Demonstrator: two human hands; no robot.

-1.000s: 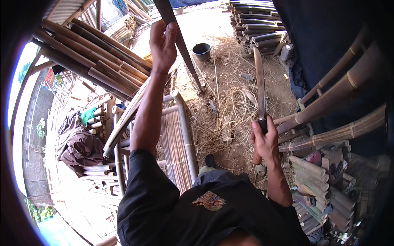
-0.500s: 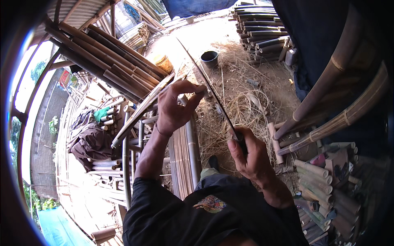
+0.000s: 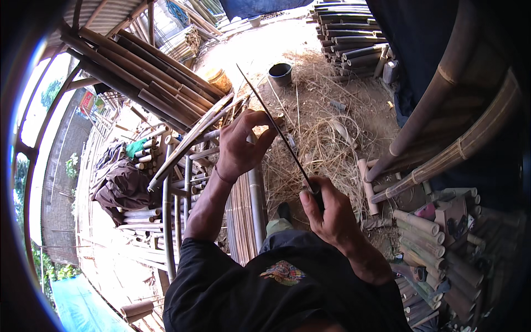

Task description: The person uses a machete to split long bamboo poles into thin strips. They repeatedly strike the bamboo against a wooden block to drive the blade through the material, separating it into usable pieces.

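Observation:
My right hand [image 3: 332,213] is wrapped round the dark handle of a long knife [image 3: 292,150], whose narrow dark blade, seen nearly edge-on, slants away to the upper left. At the blade's middle, my left hand [image 3: 241,145] has its thumb and forefinger curled together in a pinch. The blade crosses those fingertips, and a small pale bit shows there, too small to name. Whether the fingers grip the blade itself I cannot tell. Beneath my left hand runs a bench of bamboo slats [image 3: 241,216] with a thick pole along its right side.
Shavings [image 3: 326,144] litter the ground ahead, near a black bucket [image 3: 281,74]. Bamboo poles [image 3: 149,83] lean at the upper left; more are stacked [image 3: 354,33] far right. Cut bamboo [image 3: 420,238] lies by my right elbow. Curved bamboo pieces [image 3: 453,157] jut in from the right.
The knife has tipped a little, its far end now lower in view. My right hand has drawn slightly nearer and left; my left hand has shifted slightly right, still pinched.

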